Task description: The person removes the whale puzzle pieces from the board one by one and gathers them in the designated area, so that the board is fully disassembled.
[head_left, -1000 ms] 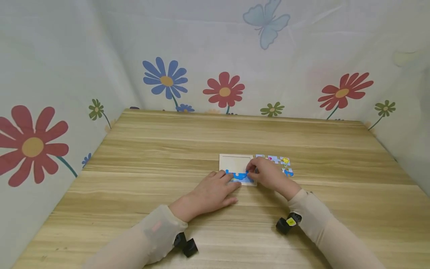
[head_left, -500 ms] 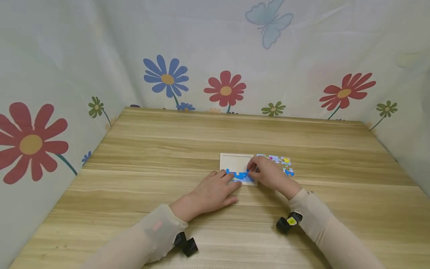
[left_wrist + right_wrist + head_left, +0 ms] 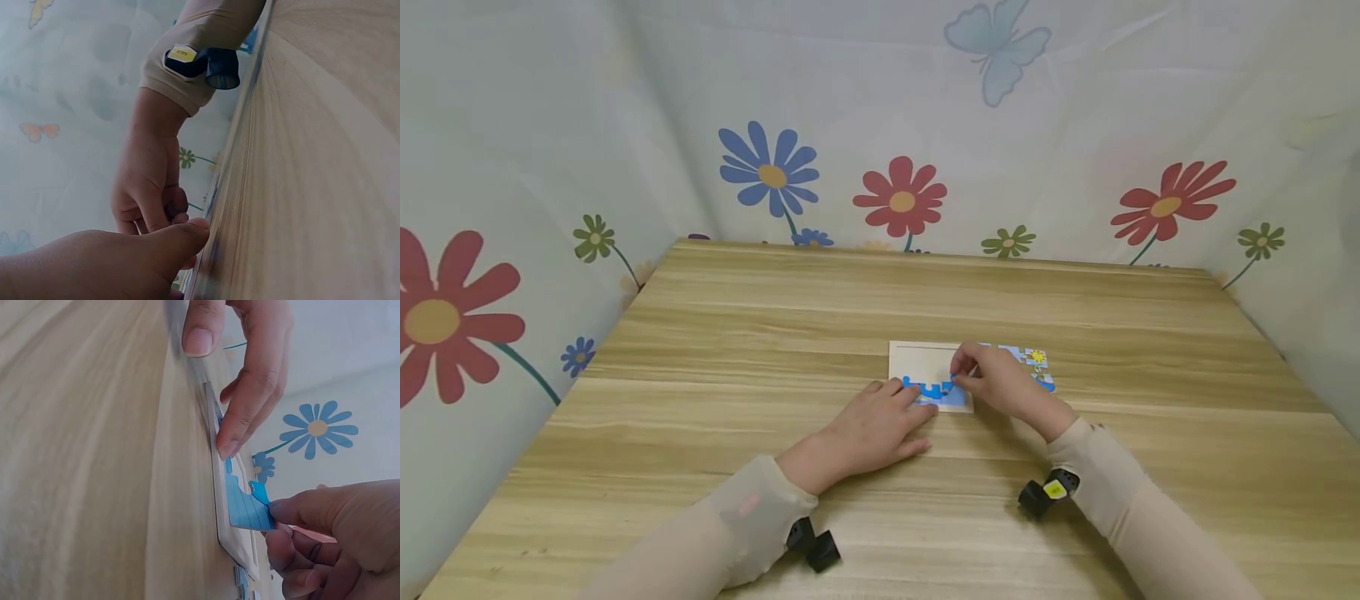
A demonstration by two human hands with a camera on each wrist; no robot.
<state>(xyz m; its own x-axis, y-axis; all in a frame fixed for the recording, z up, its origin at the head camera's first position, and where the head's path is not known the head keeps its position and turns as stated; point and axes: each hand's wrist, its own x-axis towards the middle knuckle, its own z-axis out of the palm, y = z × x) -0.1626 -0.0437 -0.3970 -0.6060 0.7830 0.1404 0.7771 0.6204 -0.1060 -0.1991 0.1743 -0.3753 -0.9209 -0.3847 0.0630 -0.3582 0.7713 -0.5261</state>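
Observation:
A shallow puzzle tray point(image 3: 922, 358) lies on the table, with blue jigsaw pieces point(image 3: 931, 391) along its near side and bare board behind them. My left hand point(image 3: 874, 427) rests on the tray's near left part, fingers extended over the pieces. At the near right corner my right hand point(image 3: 1002, 382) pinches a blue jigsaw piece point(image 3: 245, 509) between thumb and fingertips. In the right wrist view that piece stands tilted up from the tray. The left wrist view shows the left thumb point(image 3: 181, 240) in front of the right hand; the pieces are hidden there.
Several loose jigsaw pieces point(image 3: 1037, 358), one with a yellow sun, lie right of the tray, partly covered by the right hand. The wooden table point(image 3: 760, 317) meets a flower-printed curtain point(image 3: 850, 92) at its back and sides.
My right hand has risen slightly, and the piece it pinches now tilts up from the row. More of the loose pieces are covered by that hand. The left hand stays in place.

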